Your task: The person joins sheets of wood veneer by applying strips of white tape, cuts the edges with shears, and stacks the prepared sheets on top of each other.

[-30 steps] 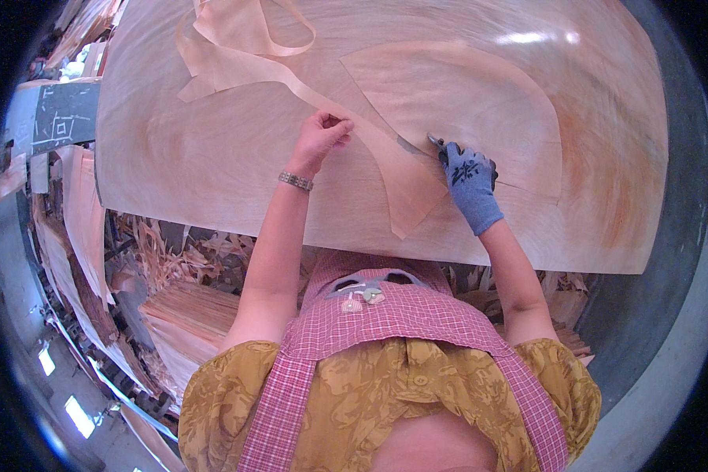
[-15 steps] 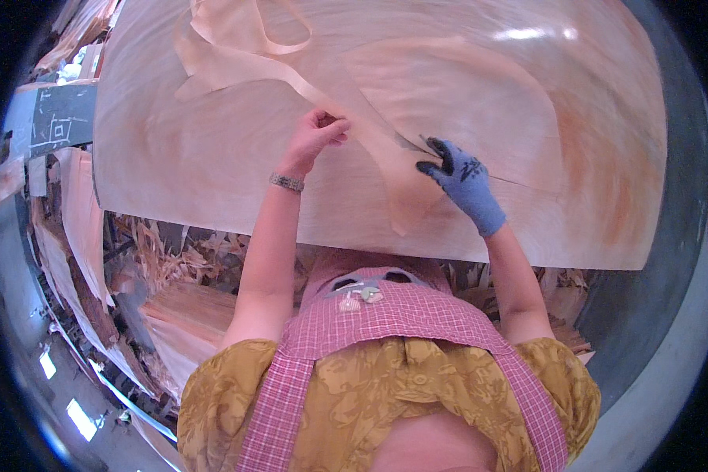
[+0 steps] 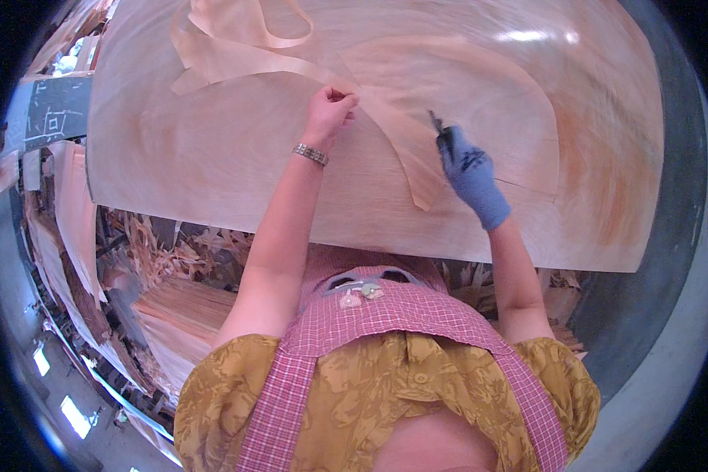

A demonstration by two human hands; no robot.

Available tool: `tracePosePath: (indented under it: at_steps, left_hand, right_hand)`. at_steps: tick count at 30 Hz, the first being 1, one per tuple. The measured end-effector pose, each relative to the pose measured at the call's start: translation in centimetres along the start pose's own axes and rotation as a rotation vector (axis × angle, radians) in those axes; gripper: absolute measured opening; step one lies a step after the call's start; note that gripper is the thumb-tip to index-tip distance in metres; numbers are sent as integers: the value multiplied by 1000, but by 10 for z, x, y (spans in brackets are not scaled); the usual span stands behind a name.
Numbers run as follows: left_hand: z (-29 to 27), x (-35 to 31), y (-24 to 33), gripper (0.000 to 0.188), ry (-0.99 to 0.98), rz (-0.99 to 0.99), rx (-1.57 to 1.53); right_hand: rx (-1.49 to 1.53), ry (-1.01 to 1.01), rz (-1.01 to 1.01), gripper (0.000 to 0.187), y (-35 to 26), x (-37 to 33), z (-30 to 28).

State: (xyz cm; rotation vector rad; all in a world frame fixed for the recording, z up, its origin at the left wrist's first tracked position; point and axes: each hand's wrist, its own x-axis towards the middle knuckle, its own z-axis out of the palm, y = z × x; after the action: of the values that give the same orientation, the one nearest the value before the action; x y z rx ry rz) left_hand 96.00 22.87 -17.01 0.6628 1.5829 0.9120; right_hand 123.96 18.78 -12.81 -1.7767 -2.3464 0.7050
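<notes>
large veneer sheet (image 3: 212,157) covering the tabletop, twelve o'clock; loose veneer strip (image 3: 405,149) curling across it, centre. left hand (image 3: 330,110), bare, fingers clenched on the strip's upper end. right hand (image 3: 472,173), gloved, two o'clock, fingers grasping a small dark blade (image 3: 435,122). risk: a hard pull could tear the thin strip.
</notes>
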Motion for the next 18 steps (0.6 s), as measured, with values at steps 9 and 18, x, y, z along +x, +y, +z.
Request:
tracePosePath:
  at_steps: [9, 18]
  left_hand:
    - [-2, -10, -6, 21, 286, 118, 260]
    - [53, -36, -47, 25, 306, 894, 854]
  right_hand:
    - [-273, -155, -125, 25, -38, 21, 60]
    - [-325, -232, -115, 23, -37, 26, 61]
